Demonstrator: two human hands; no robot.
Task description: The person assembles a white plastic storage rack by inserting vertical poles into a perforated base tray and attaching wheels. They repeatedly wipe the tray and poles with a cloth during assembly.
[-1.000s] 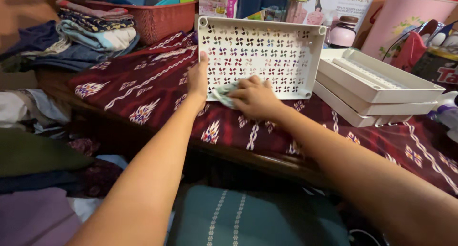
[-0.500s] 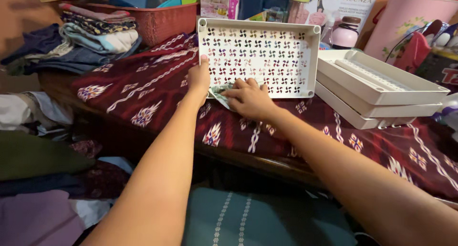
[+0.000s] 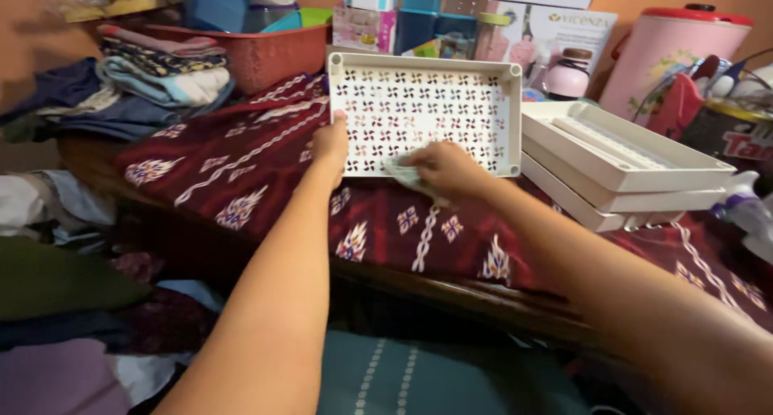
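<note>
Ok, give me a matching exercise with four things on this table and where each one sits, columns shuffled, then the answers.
Things:
1. white perforated plastic tray
2. pale green cloth
3. stack of white trays
4. red plastic basket

Places:
A. far right, beside the pink jug
B. under the right hand
C. steadied by the left hand
D. far left, by folded clothes

Pairs: 1-C, 2-B, 3-A, 4-D

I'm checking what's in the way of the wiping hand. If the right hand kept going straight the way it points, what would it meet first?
The right hand, holding a cloth, points leftward along the perforated white tray. It would probably meet the left hand at the tray's near-left edge first; depth is unclear.
</note>
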